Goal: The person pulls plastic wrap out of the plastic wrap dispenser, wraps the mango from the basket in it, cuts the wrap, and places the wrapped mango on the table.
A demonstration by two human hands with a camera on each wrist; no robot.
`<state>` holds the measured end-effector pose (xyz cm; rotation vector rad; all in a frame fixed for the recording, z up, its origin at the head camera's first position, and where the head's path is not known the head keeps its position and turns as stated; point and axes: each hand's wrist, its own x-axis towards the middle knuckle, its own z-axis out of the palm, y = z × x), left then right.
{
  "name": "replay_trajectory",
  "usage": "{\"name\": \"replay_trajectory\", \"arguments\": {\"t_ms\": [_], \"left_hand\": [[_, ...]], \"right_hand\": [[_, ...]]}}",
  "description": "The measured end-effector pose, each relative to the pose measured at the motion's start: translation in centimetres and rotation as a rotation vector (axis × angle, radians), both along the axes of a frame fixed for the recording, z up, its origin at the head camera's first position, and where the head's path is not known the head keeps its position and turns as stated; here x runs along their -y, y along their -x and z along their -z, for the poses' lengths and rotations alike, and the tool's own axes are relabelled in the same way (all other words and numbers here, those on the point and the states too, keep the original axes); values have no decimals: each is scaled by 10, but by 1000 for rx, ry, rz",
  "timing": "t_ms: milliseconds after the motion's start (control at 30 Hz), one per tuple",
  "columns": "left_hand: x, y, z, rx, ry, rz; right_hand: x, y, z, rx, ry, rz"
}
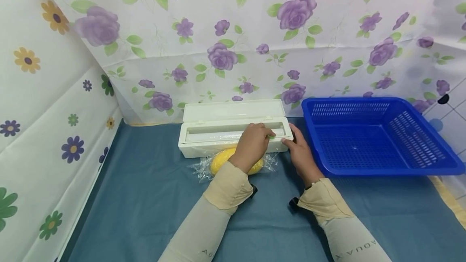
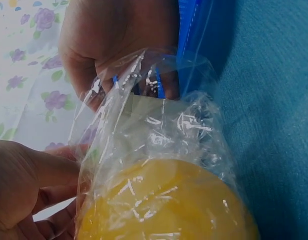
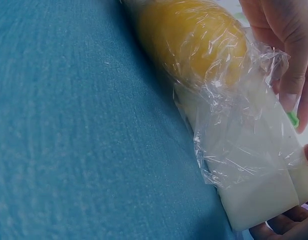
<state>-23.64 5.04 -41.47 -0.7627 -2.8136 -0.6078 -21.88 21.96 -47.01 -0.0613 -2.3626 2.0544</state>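
Note:
A white cling film dispenser box (image 1: 196, 151) stands on the blue cloth with its lid (image 1: 233, 110) raised and a roll of film (image 1: 214, 136) inside. My left hand (image 1: 252, 144) reaches over the front edge, thumb and fingers pinching a small green cutter slider (image 3: 293, 119) near the right end. My right hand (image 1: 301, 153) grips the box's right end, thumb on top and fingers round the back. Against the front lies a yellow rounded thing (image 2: 169, 205) wrapped in clear film (image 3: 229, 130), partly hidden by the left forearm in the head view.
Close by the right hand is a blue plastic basket (image 1: 316, 161). A flower-printed sheet (image 1: 233, 23) hangs right behind the box, and another (image 1: 43, 92) closes off the left side. Blue cloth (image 1: 145, 197) covers the table.

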Motion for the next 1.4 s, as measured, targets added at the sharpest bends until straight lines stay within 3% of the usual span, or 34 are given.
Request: {"name": "replay_trajectory", "arguments": {"t_ms": [1400], "left_hand": [[16,2,3,37,-21,19]], "right_hand": [[1,0,1,-33,10,-9]]}}
